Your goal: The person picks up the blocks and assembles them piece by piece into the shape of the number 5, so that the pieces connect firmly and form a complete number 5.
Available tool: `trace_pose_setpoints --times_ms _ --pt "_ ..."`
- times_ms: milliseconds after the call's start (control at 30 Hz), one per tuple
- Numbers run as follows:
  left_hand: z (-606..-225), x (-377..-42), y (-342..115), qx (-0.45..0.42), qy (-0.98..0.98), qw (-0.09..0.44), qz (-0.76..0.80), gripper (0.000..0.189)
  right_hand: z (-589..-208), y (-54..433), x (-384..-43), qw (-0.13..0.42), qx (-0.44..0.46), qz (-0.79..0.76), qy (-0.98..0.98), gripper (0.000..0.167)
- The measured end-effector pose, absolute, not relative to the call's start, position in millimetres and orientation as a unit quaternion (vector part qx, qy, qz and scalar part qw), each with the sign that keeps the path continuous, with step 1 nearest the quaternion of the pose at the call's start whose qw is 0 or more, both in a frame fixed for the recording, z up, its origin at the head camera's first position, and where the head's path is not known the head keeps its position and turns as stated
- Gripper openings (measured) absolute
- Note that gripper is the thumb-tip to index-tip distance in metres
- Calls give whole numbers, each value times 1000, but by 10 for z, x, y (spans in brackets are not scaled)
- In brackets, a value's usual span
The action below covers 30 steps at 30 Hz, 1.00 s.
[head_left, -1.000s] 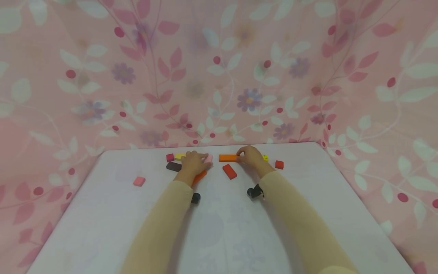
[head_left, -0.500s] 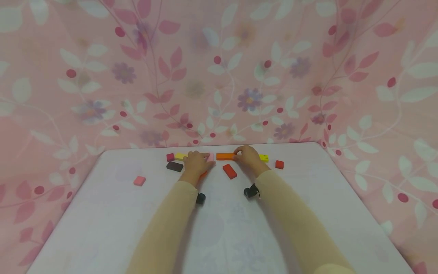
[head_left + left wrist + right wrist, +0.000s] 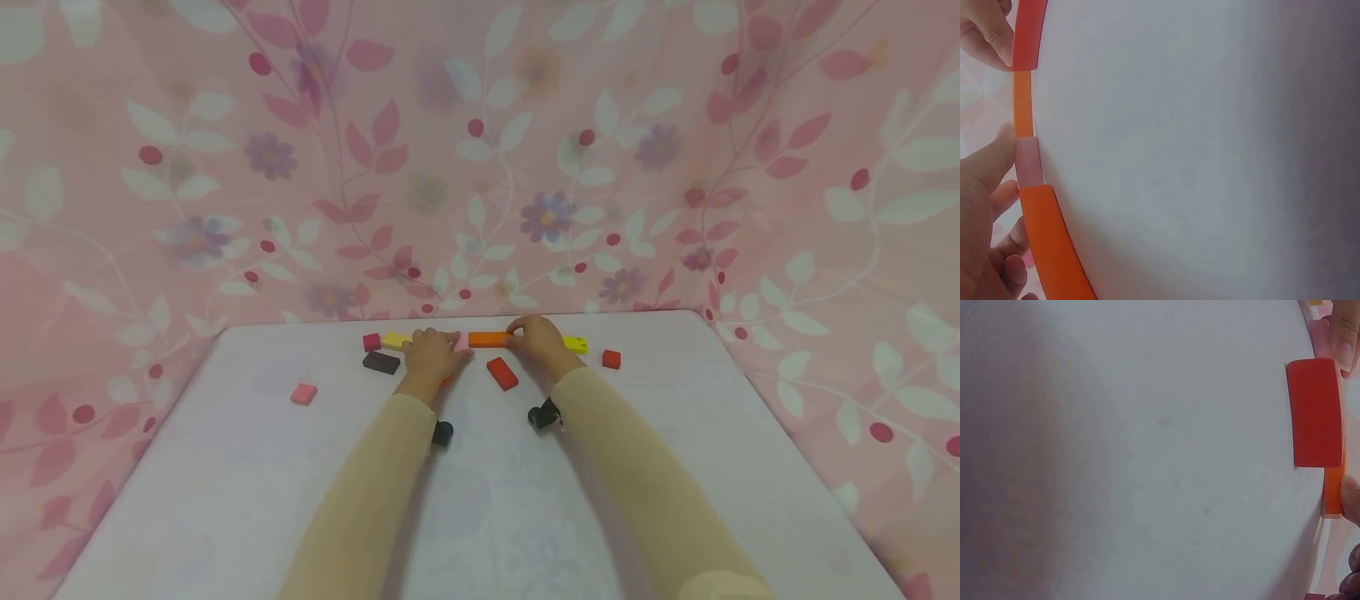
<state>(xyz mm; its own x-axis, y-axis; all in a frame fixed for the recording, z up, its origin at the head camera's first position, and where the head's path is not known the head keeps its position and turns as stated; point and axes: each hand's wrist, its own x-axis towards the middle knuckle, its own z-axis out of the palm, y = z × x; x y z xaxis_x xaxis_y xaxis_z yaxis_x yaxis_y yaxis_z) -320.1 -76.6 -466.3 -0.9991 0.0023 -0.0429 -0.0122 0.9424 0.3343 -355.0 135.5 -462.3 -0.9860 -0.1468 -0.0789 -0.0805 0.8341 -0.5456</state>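
At the table's far edge my left hand point(image 3: 432, 358) pinches a small pale pink block point(image 3: 462, 341) between thumb and fingers. My right hand point(image 3: 542, 343) grips the right end of a long orange block point(image 3: 487, 339). The orange block's left end appears to meet the pink block, so the two form a row. In front of them lies a red block point(image 3: 502, 373), slanted and untouched. A second orange block point(image 3: 1054, 244) lies near my left hand, mostly hidden under it in the head view.
Left of my hands lie a crimson cube point(image 3: 371, 342), a pale yellow block point(image 3: 395, 341), a black block point(image 3: 381, 362) and a pink block point(image 3: 303, 394). To the right are a bright yellow block point(image 3: 576, 344) and a red cube point(image 3: 611, 359). A floral curtain point(image 3: 480, 167) hangs behind the table.
My right hand has slid the orange block leftward, uncovering the bright yellow block. The left hand has shifted slightly right with the pink block. The gap between the two blocks has closed.
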Motion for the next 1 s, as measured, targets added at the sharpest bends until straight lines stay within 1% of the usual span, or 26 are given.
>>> trace_pose_setpoints --times_ms 267,633,833,1000 --pt "-4655 -3209 -762 -5 984 24 178 61 -4618 1342 -3581 67 -56 -279 956 29" --pt "-4622 -3198 -733 -1 983 15 181 60 -4617 1341 -3585 67 -41 -294 952 30" --pt "-4678 -3225 -780 6 979 28 204 63 -4651 1399 -3604 55 -50 -286 955 34" --pt "-4683 -3226 -851 21 980 41 194 64 -4633 1430 -3614 48 -61 -272 959 33"
